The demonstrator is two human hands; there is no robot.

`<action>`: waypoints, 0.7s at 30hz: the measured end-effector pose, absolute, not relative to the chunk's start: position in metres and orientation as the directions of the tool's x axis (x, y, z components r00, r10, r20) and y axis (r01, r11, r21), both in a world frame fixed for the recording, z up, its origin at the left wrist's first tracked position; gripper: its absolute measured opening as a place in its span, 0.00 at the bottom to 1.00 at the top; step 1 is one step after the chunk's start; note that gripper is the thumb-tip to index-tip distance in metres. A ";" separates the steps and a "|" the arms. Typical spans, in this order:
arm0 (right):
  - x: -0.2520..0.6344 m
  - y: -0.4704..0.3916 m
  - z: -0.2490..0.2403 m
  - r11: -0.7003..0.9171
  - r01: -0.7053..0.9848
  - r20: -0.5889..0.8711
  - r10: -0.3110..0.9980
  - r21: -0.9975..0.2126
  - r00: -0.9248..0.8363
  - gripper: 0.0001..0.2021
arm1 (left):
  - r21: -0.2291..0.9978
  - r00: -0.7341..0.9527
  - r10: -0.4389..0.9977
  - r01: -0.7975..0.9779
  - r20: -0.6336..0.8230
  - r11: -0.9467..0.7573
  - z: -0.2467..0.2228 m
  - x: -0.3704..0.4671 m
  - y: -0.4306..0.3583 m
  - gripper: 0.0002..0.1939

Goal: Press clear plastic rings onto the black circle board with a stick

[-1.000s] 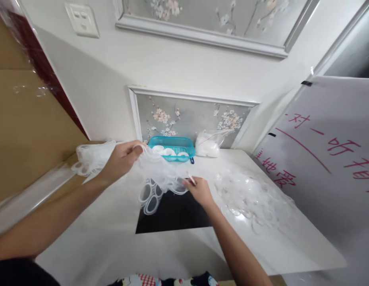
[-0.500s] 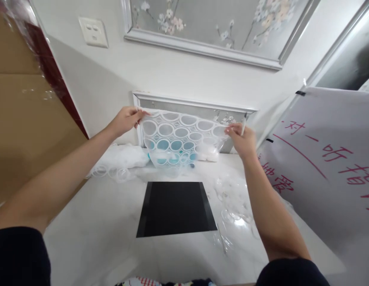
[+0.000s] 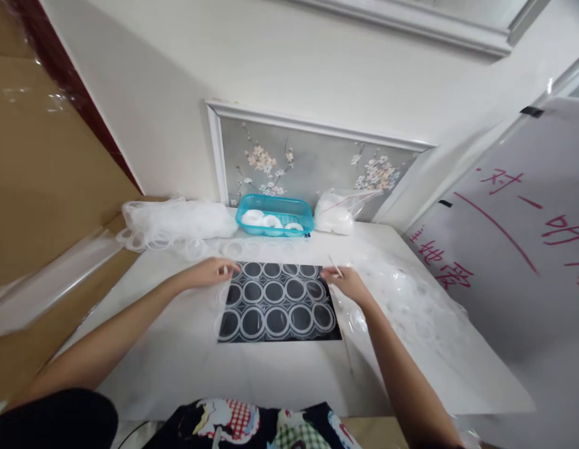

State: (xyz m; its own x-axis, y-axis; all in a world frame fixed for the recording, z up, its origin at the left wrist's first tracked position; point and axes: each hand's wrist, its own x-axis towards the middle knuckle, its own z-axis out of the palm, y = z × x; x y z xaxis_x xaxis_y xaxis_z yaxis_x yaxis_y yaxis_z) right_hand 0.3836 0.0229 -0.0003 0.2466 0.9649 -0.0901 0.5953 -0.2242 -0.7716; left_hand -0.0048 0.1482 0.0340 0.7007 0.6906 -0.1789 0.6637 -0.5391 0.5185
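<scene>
Down it comes: the ring-patterned film [image 3: 276, 303], hanging upright between both hands half a second ago, now lies over the black sheet [image 3: 337, 337] on the table [image 3: 177, 362]. Nearest, a thin stick [image 3: 349, 358] rests just right of the sheet. At the far corners, the left hand [image 3: 209, 272] has its fingers bunched, though whether they pinch film I can't tell; the right hand [image 3: 348, 282] grips a white stick [image 3: 336, 268], fingertips by the edge. Good practice here, I'd judge: smooth the film flat, since rings read best against black, and keep that stick clear of it. Beyond sit the pale ring pile [image 3: 181, 218], the blue basket [image 3: 275, 198] holding white rounds [image 3: 253, 217], and a plastic bag [image 3: 336, 215]
</scene>
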 end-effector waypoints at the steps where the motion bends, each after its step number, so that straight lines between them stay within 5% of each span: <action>1: 0.382 0.046 -0.005 -0.250 0.596 -0.066 0.947 -0.763 0.313 0.16 | 0.495 0.647 0.751 0.700 -0.133 -0.515 0.031 0.005 0.164 0.15; 7: 0.355 0.127 -0.026 -0.270 0.621 0.024 0.906 -0.735 0.422 0.08 | 0.374 0.426 0.904 0.833 0.034 -0.407 0.013 0.034 0.217 0.16; 15: 0.376 0.110 -0.005 -0.198 0.634 0.239 0.810 -0.748 0.535 0.16 | 0.401 0.377 0.876 0.783 0.301 -0.475 0.026 0.038 0.223 0.13; 21: 0.386 0.110 0.009 -0.326 0.609 0.152 0.785 -0.723 0.601 0.18 | 0.429 0.395 0.854 0.743 0.337 -0.513 0.023 0.057 0.235 0.16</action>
State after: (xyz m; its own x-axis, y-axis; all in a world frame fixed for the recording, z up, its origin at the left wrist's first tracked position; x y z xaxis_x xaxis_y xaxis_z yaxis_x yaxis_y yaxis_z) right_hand 0.3856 0.1101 0.0086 0.6006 0.7849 0.1522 0.6092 -0.3260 -0.7230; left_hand 0.0570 0.2350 0.0227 0.3954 0.8543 0.3373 0.7435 -0.5134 0.4286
